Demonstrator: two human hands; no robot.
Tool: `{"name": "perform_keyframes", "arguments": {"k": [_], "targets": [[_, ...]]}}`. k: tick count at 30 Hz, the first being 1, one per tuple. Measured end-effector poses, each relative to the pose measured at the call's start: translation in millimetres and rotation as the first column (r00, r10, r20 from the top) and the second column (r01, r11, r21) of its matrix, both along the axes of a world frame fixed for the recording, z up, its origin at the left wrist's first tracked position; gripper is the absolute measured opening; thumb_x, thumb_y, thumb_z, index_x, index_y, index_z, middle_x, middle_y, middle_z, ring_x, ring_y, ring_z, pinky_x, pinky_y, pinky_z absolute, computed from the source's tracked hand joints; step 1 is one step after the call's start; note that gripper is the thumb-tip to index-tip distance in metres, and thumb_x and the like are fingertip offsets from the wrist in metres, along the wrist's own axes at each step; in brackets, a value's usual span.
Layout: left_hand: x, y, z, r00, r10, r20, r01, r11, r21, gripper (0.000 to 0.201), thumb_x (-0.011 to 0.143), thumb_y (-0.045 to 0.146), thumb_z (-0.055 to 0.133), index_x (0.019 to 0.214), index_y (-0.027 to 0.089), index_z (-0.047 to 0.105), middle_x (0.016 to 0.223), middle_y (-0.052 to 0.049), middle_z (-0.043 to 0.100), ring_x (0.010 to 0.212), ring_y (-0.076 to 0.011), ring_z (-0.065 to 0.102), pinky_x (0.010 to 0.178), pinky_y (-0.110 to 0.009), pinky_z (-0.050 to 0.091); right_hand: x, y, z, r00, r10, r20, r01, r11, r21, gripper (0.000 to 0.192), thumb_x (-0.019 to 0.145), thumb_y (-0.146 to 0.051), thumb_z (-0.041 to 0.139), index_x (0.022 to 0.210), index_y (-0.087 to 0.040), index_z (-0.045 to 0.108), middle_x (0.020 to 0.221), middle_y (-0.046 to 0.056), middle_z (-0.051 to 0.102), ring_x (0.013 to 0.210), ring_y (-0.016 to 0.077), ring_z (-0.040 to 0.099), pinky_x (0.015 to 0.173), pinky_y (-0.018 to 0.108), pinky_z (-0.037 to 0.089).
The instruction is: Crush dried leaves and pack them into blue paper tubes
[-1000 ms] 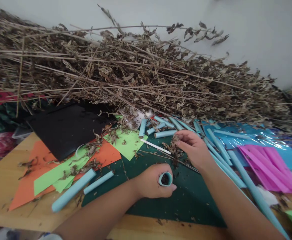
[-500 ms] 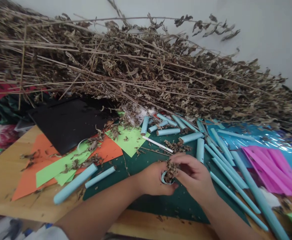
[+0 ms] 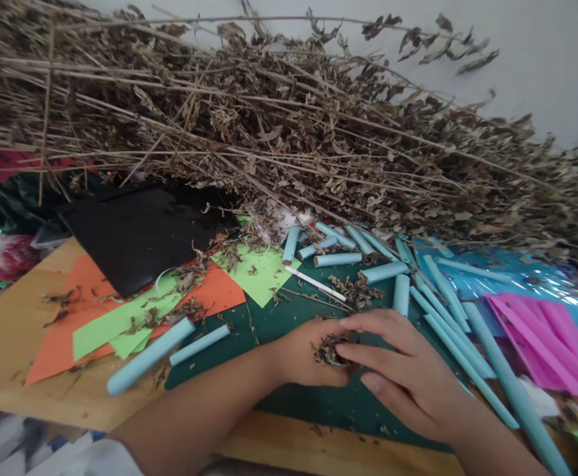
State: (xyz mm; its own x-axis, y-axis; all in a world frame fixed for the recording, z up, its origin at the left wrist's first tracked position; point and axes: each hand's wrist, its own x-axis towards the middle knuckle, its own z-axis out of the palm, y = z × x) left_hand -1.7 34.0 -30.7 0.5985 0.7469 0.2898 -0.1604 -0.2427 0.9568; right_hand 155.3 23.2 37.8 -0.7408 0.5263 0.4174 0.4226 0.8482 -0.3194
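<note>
1. The left hand [image 3: 302, 354] is wrapped round a pale blue paper tube, fingers curled tight about it; the tube itself is all but hidden, only its mouth peeping out under a tuft of dried leaf crumbs [image 3: 327, 349]. It stands on the green cutting mat [image 3: 289, 324], near the front edge.
2. The right hand [image 3: 407, 370] lies across from three o'clock, fingers stretched and pressed together, fingertips on the leaf tuft, holding nothing.
3. My read: filling is being packed in. Best done with the tube kept upright and the left grip firm but not crushing the paper.
4. Press straight down with one fingertip, in small amounts; a flat hand pushes crumbs over the rim.
5. More loose leaf [image 3: 355, 291] sits at twelve o'clock from the hands, just beside the white stick [image 3: 314, 283], which looks handy for tamping.
6. Finished-looking blue tubes [image 3: 338, 259] lie beyond, under the big heap of dried stalks [image 3: 279, 132]; two longer blue rolls [image 3: 170, 350] rest at nine o'clock.
</note>
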Motion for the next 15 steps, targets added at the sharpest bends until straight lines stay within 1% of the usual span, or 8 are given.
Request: {"name": "perform_keyframes", "arguments": {"k": [3,5,8,11,13,15], "targets": [[-0.2,-0.4,0.9,1.0,-0.002,0.003,0.002,0.999,-0.035,0.025,0.057,0.014,0.057,0.081,0.012,0.051,0.066,0.001,0.048,0.06,-0.0089,0.045,0.057,-0.019,0.04,0.8,0.7,2.0,0.998,-0.053,-0.035,0.053,0.999,0.004,0.022,0.075,-0.014,0.043,0.095,-0.02,0.052,0.099,0.008,0.051,0.09,0.0179,0.049,0.074,0.034,0.041],[-0.5,-0.5,1.5,1.0,0.004,-0.023,-0.005,0.998,-0.059,0.02,0.057,0.015,0.058,0.074,0.012,0.05,0.064,0.002,0.048,0.059,-0.0086,0.044,0.056,-0.019,0.04,1.7,1.7,2.9,0.999,-0.048,-0.018,0.048,0.999,-0.003,0.019,0.074,-0.016,0.045,0.091,-0.021,0.053,0.1,0.008,0.052,0.091,0.0188,0.048,0.075,0.036,0.041],[-0.7,-0.3,1.9,0.998,0.039,-0.058,-0.041,0.998,-0.043,0.02,0.053,0.013,0.062,0.069,0.013,0.049,0.063,0.002,0.048,0.059,-0.0087,0.045,0.058,-0.02,0.041,2.2,3.2,5.3,0.996,-0.002,0.086,0.002,1.0,-0.002,0.019,0.074,-0.021,0.047,0.091,-0.023,0.055,0.108,0.007,0.049,0.099,0.0225,0.044,0.08,0.042,0.037],[-0.8,0.0,2.0,0.995,0.075,-0.066,-0.077,0.997,-0.025,0.022,0.051,0.014,0.065,0.065,0.013,0.049,0.066,0.001,0.052,0.063,-0.0109,0.048,0.063,-0.023,0.043,-1.8,4.3,9.3,0.983,-0.004,0.184,0.002,1.0,0.01,0.017,0.074,-0.025,0.047,0.088,-0.023,0.058,0.115,0.006,0.047,0.104,0.025,0.04,0.083,0.045,0.035],[-0.6,0.4,2.2,0.997,0.063,-0.048,-0.065,0.997,-0.032,0.023,0.052,0.016,0.066,0.07,0.013,0.052,0.073,-0.002,0.057,0.072,-0.0149,0.053,0.069,-0.027,0.045,-7.4,4.8,11.9,0.971,-0.017,0.238,0.019,1.0,-0.004,0.015,0.075,-0.028,0.046,0.08,-0.023,0.06,0.119,0.004,0.046,0.107,0.0258,0.038,0.084,0.046,0.034],[-0.2,0.8,2.7,1.0,0.023,0.006,-0.023,1.0,-0.009,0.028,0.056,0.016,0.064,0.082,0.012,0.054,0.089,-0.007,0.06,0.085,-0.0194,0.054,0.077,-0.031,0.043,-13.6,5.0,14.9,0.954,-0.026,0.3,0.036,0.999,-0.028,0.017,0.076,-0.03,0.045,0.073,-0.023,0.061,0.122,0.001,0.045,0.11,0.0265,0.036,0.085,0.047,0.034]]}}
